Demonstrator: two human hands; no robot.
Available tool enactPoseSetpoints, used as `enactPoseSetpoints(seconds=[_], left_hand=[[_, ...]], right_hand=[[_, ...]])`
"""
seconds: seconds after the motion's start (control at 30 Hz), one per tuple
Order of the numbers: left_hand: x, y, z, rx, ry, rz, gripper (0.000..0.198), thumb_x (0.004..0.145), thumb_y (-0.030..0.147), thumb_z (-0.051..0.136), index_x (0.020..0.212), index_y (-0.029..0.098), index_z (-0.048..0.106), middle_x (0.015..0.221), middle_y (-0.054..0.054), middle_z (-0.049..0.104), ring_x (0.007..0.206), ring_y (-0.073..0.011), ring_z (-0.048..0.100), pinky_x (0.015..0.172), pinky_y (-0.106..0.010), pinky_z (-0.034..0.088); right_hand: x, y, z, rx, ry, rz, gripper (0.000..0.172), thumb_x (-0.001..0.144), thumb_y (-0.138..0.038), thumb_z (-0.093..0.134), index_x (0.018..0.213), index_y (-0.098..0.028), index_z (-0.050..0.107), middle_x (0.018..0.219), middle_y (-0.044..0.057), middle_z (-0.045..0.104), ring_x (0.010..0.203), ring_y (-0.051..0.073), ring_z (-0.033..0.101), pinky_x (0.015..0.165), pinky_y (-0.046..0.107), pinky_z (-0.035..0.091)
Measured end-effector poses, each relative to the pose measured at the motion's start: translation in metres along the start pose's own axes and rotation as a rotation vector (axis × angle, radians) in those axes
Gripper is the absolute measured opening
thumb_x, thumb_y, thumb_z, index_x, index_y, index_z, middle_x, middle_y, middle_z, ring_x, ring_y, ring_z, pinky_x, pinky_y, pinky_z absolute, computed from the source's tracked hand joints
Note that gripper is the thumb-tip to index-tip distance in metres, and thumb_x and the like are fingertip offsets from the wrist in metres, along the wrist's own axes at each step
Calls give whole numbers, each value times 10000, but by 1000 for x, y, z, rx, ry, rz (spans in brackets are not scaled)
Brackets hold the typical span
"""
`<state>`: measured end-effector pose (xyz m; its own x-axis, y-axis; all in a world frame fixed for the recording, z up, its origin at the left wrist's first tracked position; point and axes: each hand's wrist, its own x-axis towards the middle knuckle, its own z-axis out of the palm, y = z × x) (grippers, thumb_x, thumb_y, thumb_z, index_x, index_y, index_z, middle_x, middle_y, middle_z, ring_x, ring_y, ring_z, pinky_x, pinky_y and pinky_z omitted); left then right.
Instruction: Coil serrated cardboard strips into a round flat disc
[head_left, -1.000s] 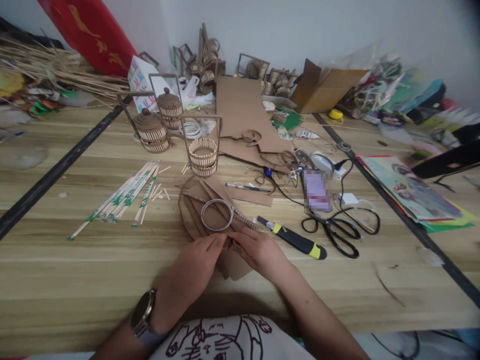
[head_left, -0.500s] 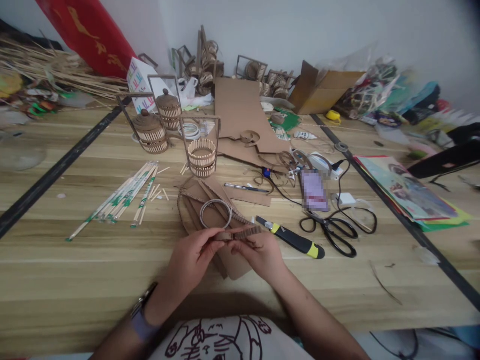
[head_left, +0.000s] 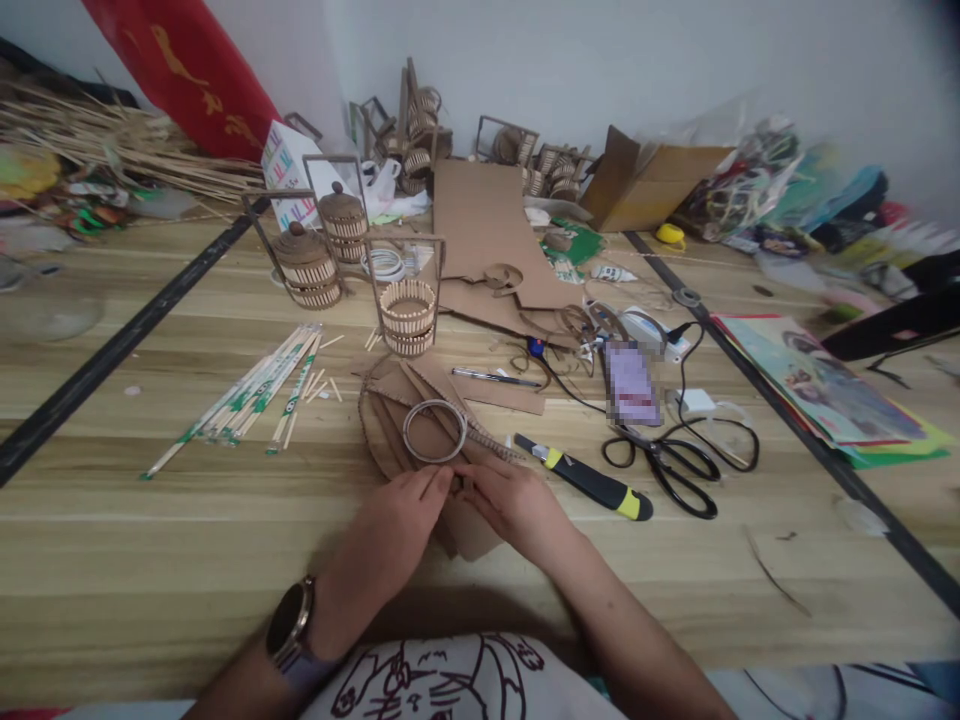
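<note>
My left hand (head_left: 390, 535) and my right hand (head_left: 517, 505) meet at the near edge of a pile of cut cardboard pieces (head_left: 420, 420) on the wooden table (head_left: 150, 540). Both pinch a small cardboard strip (head_left: 459, 484) between their fingertips, mostly hidden by the fingers. A thin ring (head_left: 433, 430) lies on the cardboard just beyond my fingers. A watch sits on my left wrist.
A yellow-black utility knife (head_left: 592, 483) and black scissors (head_left: 667, 460) lie right of my hands, beside a phone (head_left: 630, 382) and cables. Wrapped chopsticks (head_left: 255, 395) lie to the left. Small stick baskets (head_left: 407, 315) and lidded ones (head_left: 307, 265), cardboard sheets (head_left: 480, 225) and clutter stand behind.
Half a second ago my hands held the ribbed strip lifted above the cardboard; now they are lowered back onto the pile with the strip tucked between the fingertips.
</note>
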<state>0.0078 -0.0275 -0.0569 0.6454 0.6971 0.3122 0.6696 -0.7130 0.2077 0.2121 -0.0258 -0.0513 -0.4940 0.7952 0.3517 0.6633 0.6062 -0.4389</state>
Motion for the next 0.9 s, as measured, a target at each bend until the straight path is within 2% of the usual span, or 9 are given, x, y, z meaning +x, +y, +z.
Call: enactPoseSetpoints(seconds=[0.1,0.2,0.3,0.4,0.47,0.6,0.73,0.8,0.9], left_hand=[[3,0,0,-69,8,-54,357,902,1,441,1186,120,621,1087,-129,753,929,-233,733,823,-365,610],[9,-2,-6,-294,108,-156,294,940,80,464,1152,173,645,1059,-92,768,948,-213,737,841,-337,604],[13,-1,-14,-543,168,-294,242,951,164,507,1133,189,665,1036,-72,782,896,-194,749,770,-278,606],[13,0,-19,-650,133,-337,213,958,214,526,1094,195,689,965,-48,796,814,-178,753,701,-239,596],[12,-1,-18,-607,118,-292,221,974,230,511,1085,185,696,950,-54,798,806,-177,754,715,-242,594],[12,-5,-14,-424,167,-164,258,1002,215,460,1101,163,693,972,-85,798,841,-190,760,765,-263,599],[11,-6,-11,-291,215,-66,262,1000,156,433,1089,151,680,938,-92,794,807,-193,760,723,-267,607],[9,-5,-9,-222,179,-42,264,985,117,426,1085,149,669,939,-95,788,794,-198,755,705,-278,610],[4,0,-5,-97,59,-43,302,940,41,425,1115,149,646,1004,-104,777,839,-211,750,734,-304,614]], right_hand=[[0,-3,0,-6,27,-7,188,984,-203,533,1084,-146,681,865,110,739,726,220,715,618,297,573],[3,-9,-6,168,131,57,184,995,-228,522,1030,-175,695,847,81,740,740,196,709,642,276,567],[6,-13,-12,322,194,161,192,974,-262,573,850,-203,707,836,53,756,727,177,705,641,263,557],[7,-13,-14,403,180,204,235,955,-277,611,747,-208,696,835,44,768,710,167,703,644,257,553],[8,-12,-14,410,171,180,238,961,-288,604,762,-203,700,839,49,769,711,165,704,648,254,554],[6,-8,-11,343,145,116,189,987,-294,564,930,-187,710,873,66,765,758,175,714,684,267,566],[5,-3,-11,292,84,73,185,999,-266,540,1078,-183,686,941,81,763,830,188,724,730,282,578],[4,-1,-11,244,39,51,195,998,-236,530,1117,-180,674,961,91,757,852,196,724,731,285,581],[1,1,-8,119,-38,23,213,985,-191,528,1147,-175,665,930,97,744,824,204,722,694,280,578]])
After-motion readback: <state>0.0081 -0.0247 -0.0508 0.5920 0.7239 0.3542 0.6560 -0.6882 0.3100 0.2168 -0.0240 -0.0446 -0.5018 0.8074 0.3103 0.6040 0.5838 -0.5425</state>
